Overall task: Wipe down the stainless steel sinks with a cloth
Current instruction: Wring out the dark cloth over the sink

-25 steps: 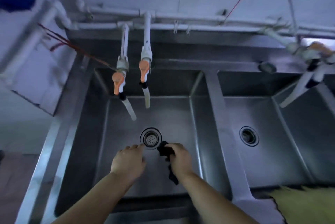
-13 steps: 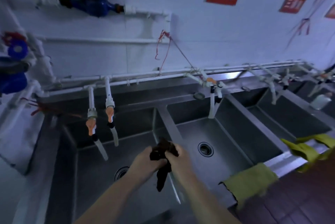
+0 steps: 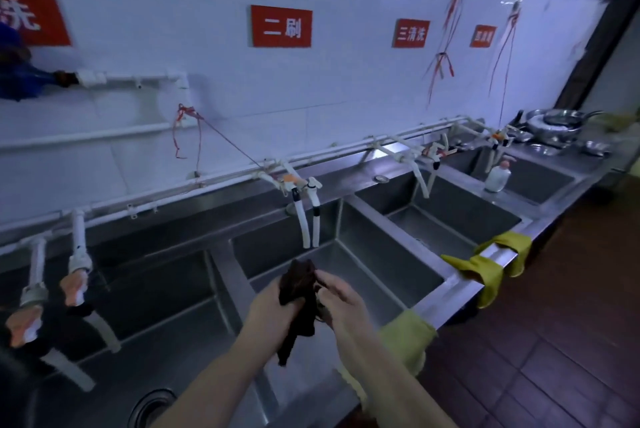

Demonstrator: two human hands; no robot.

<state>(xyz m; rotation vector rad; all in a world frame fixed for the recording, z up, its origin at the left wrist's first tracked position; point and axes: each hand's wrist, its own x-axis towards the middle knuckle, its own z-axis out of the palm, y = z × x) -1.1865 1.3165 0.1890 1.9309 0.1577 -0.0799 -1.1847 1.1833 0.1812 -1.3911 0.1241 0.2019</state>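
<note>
— Where's the cloth [image 3: 298, 303]?
— Lower centre of the frame, above the sinks [image 3: 388, 256] (dark, hanging down).
— Fingers?
— Left hand [image 3: 273, 311] grips it; right hand [image 3: 341, 299] pinches its edge.

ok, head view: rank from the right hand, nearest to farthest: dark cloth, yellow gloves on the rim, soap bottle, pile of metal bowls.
From the right hand:
1. Dark cloth, gripped in both hands.
2. Yellow gloves, draped on the front rim, to the right.
3. Soap bottle, on a divider further along.
4. Metal bowls, far end.
</note>
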